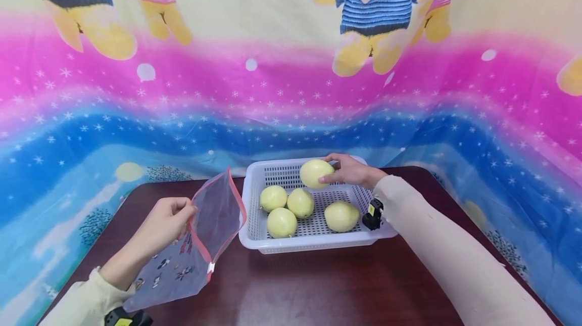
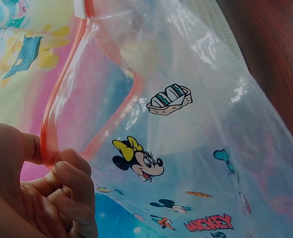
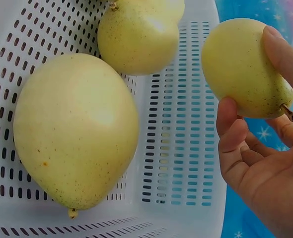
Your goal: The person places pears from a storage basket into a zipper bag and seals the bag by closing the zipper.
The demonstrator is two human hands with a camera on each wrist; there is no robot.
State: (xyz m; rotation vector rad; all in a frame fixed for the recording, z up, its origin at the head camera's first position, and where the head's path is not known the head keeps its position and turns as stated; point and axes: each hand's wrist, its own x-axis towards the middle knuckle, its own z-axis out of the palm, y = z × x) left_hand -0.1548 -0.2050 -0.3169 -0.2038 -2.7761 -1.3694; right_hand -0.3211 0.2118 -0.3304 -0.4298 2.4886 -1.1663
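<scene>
My left hand point(image 1: 160, 224) pinches the pink-red edge of a clear zip bag point(image 1: 175, 278) at its mouth. The bag hangs slanted with its mouth parted towards the basket, and its white slider point(image 1: 211, 268) sits at the lower end of the edge. Cartoon prints point(image 2: 141, 161) show on the plastic in the left wrist view. My right hand point(image 1: 352, 171) grips a yellow-green pear point(image 1: 313, 173) between thumb and fingers, raised over the back of the white basket point(image 1: 313, 246). Its stem point(image 3: 288, 113) points towards the palm side.
Several more pears lie in the basket: a cluster point(image 1: 282, 222) at the left and a single pear point(image 1: 342, 216) at the right. The basket stands on a dark red-brown table point(image 1: 318, 290). A printed cloth point(image 1: 273, 88) hangs behind the table.
</scene>
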